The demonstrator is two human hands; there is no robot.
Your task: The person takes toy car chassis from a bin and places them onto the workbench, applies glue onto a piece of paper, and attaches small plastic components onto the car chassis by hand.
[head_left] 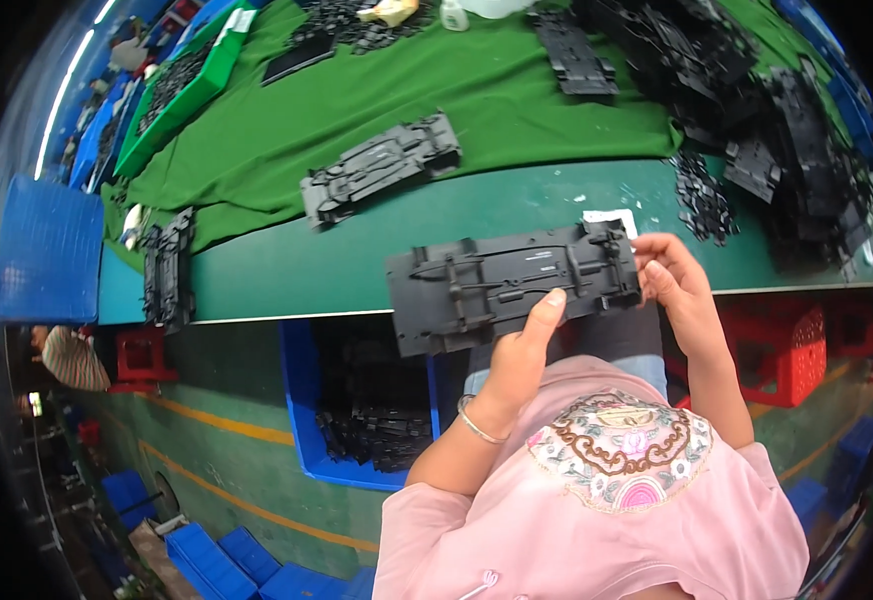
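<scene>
pink shirt (pixel 597 545), left fingers (pixel 544 316) closed on frame (pixel 507 272) (white markings (pixel 548 268)), right fingers' (pixel 667 245) grip unclear

The frame (pixel 502 278) is hiding part of the left hand (pixel 523 360). The top edge is cutting off a white object (pixel 497 6). Black bits (pixel 705 200) are looking too small to identify; parts (pixel 377 438) in the blue bin (pixel 301 440) are blurring together.
</scene>
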